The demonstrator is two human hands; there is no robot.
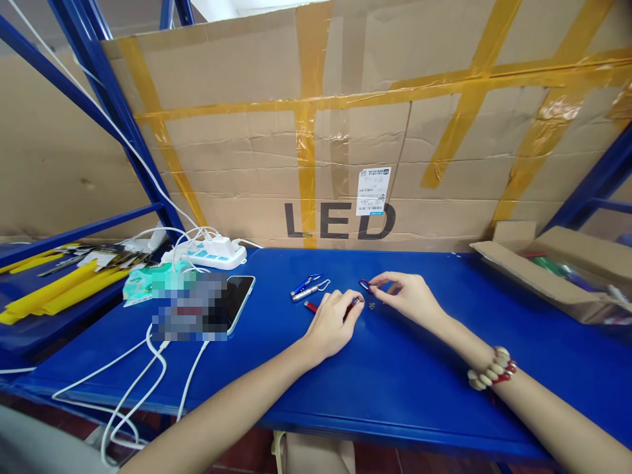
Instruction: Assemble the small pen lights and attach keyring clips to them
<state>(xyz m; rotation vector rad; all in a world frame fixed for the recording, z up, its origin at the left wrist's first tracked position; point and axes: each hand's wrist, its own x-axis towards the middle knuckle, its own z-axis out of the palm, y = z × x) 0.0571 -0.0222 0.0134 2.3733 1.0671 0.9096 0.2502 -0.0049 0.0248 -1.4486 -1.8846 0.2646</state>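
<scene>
My left hand is closed around a small red penlight; one end shows left of the fingers, and most of its body is hidden. My right hand pinches a red carabiner clip between thumb and fingertips, apart from the left hand. Small metal pieces lie on the blue tabletop between both hands. Just beyond the left hand, a blue penlight and a silver penlight lie side by side, with clips at their ends.
At the left are a phone, a white power strip and trailing white cables. An open cardboard box with mixed items stands at the right. A large cardboard panel marked LED rises behind the table.
</scene>
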